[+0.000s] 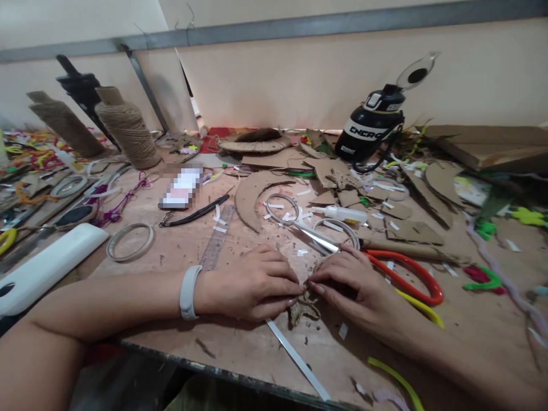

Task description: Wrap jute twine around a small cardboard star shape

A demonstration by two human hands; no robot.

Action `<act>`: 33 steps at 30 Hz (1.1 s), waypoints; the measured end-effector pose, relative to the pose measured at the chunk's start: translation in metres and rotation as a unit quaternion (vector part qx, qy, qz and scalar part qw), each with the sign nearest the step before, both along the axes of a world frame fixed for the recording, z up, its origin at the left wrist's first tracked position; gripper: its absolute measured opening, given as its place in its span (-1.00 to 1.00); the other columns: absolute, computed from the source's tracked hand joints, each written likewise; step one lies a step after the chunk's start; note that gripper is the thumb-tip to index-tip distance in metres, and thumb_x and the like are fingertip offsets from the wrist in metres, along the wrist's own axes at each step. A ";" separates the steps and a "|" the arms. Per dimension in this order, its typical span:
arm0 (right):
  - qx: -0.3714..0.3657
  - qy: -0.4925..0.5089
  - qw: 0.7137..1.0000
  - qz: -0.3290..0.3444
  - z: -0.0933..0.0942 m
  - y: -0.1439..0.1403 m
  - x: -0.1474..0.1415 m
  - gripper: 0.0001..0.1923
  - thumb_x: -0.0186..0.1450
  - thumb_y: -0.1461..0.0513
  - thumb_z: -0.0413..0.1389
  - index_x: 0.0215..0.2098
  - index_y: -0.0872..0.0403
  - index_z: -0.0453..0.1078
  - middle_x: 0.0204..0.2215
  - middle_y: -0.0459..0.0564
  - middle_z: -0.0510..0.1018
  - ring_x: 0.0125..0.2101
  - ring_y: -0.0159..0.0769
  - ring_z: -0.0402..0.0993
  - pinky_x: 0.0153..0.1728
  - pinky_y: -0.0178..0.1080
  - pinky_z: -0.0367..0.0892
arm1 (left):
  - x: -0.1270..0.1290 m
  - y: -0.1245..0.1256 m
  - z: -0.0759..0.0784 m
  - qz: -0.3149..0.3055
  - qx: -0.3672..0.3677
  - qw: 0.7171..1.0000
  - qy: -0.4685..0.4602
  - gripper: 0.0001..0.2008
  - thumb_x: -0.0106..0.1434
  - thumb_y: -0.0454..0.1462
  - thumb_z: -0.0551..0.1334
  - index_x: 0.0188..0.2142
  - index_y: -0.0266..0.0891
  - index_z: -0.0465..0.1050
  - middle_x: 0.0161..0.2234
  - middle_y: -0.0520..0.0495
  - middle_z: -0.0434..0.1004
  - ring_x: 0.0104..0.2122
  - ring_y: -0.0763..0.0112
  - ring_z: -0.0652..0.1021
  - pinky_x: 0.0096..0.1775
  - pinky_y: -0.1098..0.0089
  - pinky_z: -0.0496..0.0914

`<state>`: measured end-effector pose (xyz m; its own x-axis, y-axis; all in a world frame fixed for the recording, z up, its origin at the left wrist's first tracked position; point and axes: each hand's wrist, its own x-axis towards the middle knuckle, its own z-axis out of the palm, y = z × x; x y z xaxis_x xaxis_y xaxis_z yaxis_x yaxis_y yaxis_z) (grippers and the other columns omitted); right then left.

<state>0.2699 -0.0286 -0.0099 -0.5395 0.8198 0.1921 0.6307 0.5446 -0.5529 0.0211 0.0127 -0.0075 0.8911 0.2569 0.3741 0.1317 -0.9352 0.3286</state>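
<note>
My left hand [252, 282] and my right hand [349, 285] meet fingertip to fingertip over a small star-shaped piece wrapped in jute twine [305, 307] that lies on the wooden table [240, 348]. Both hands pinch the twine at the top of the piece. A grey band sits on my left wrist. Scissors with red-orange handles [406, 271] lie right behind my right hand, blades pointing left.
A glue bottle [342, 213], metal rings [129, 241], a clear ruler [217, 238], cardboard cut-outs [257, 197] and paper scraps lie behind my hands. Twine spools [127, 134] stand back left, a black bottle [370, 128] back right. A white case [47, 265] lies at left.
</note>
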 end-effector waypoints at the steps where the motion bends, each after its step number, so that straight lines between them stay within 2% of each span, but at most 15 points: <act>1: 0.004 0.001 1.000 -0.005 -0.001 0.000 -0.001 -0.87 0.40 0.18 0.08 -0.24 -0.05 0.48 -0.34 -0.10 0.58 -0.23 -0.23 0.50 0.21 0.16 -0.07 | 0.000 0.000 0.001 0.001 0.004 1.000 0.004 -0.75 0.38 -0.28 0.16 -0.05 -0.30 0.53 -0.14 -0.14 0.64 -0.15 0.30 0.53 -0.03 0.27 0.36; 10: 0.003 0.003 1.000 -0.004 -0.005 0.001 0.000 -0.90 0.38 0.18 0.11 -0.23 -0.09 0.49 -0.32 -0.14 0.58 -0.22 -0.25 0.50 0.24 0.17 -0.14 | 0.000 0.000 0.001 -0.005 0.004 1.000 0.006 -0.76 0.38 -0.29 0.15 -0.05 -0.31 0.53 -0.15 -0.11 0.63 -0.16 0.29 0.51 -0.04 0.25 0.33; 16: 0.005 -0.013 1.000 0.001 -0.003 0.002 0.000 -0.87 0.38 0.17 0.10 -0.25 -0.07 0.50 -0.34 -0.12 0.60 -0.23 -0.23 0.52 0.23 0.22 -0.10 | 0.000 0.000 0.006 -0.008 0.006 1.000 0.016 -0.77 0.38 -0.29 0.16 -0.06 -0.31 0.53 -0.16 -0.11 0.63 -0.17 0.29 0.51 -0.06 0.25 0.31; 19: 0.053 -0.021 0.998 0.007 -0.004 0.000 0.004 -0.84 0.41 0.19 0.06 -0.19 -0.07 0.51 -0.30 -0.09 0.61 -0.22 -0.23 0.53 0.21 0.17 0.00 | 0.000 -0.001 0.007 -0.006 0.006 1.000 0.014 -0.77 0.38 -0.29 0.16 -0.06 -0.31 0.53 -0.17 -0.10 0.63 -0.18 0.29 0.51 -0.06 0.25 0.31; 24: 0.199 -0.076 0.977 0.027 0.003 -0.005 0.009 -0.72 0.42 0.30 -0.01 -0.06 -0.09 0.49 -0.25 -0.07 0.60 -0.21 -0.24 0.50 0.18 0.12 0.07 | -0.001 -0.002 0.006 0.002 0.005 1.000 0.004 -0.77 0.38 -0.28 0.15 -0.06 -0.30 0.52 -0.18 -0.11 0.63 -0.18 0.29 0.52 -0.04 0.24 0.32; 27: 0.235 -0.133 0.961 0.053 0.014 -0.011 0.006 -0.71 0.40 0.31 -0.03 -0.04 -0.06 0.48 -0.23 -0.03 0.62 -0.18 -0.16 0.50 0.17 0.12 0.13 | -0.001 -0.002 0.004 0.005 0.009 1.000 0.001 -0.77 0.39 -0.28 0.14 -0.07 -0.30 0.52 -0.17 -0.11 0.63 -0.16 0.28 0.53 -0.03 0.24 0.31; 29: 0.253 -0.187 0.946 0.081 0.020 -0.015 0.004 -0.63 0.36 0.33 -0.02 0.07 -0.01 0.43 -0.16 0.03 0.63 -0.15 -0.09 0.50 0.14 0.14 0.20 | -0.001 -0.002 0.002 0.005 0.012 1.000 -0.001 -0.77 0.39 -0.28 0.13 -0.07 -0.30 0.52 -0.16 -0.11 0.63 -0.15 0.28 0.53 -0.03 0.24 0.29; 31: 0.255 -0.231 0.933 0.105 0.019 -0.020 0.002 -0.56 0.31 0.36 -0.03 0.12 0.01 0.39 -0.09 0.06 0.62 -0.12 -0.05 0.48 0.10 0.14 0.26 | -0.001 -0.002 0.001 0.006 0.013 1.000 0.001 -0.77 0.40 -0.27 0.13 -0.06 -0.30 0.51 -0.16 -0.11 0.63 -0.14 0.28 0.53 -0.02 0.24 0.28; 33: 0.292 -0.210 0.930 0.073 0.012 -0.024 0.000 -0.57 0.31 0.39 -0.07 0.05 0.00 0.42 -0.17 0.04 0.63 -0.14 -0.06 0.48 0.10 0.15 0.24 | -0.001 -0.002 0.001 0.008 0.013 1.000 0.004 -0.76 0.40 -0.26 0.12 -0.07 -0.29 0.51 -0.16 -0.11 0.63 -0.14 0.29 0.52 -0.01 0.25 0.28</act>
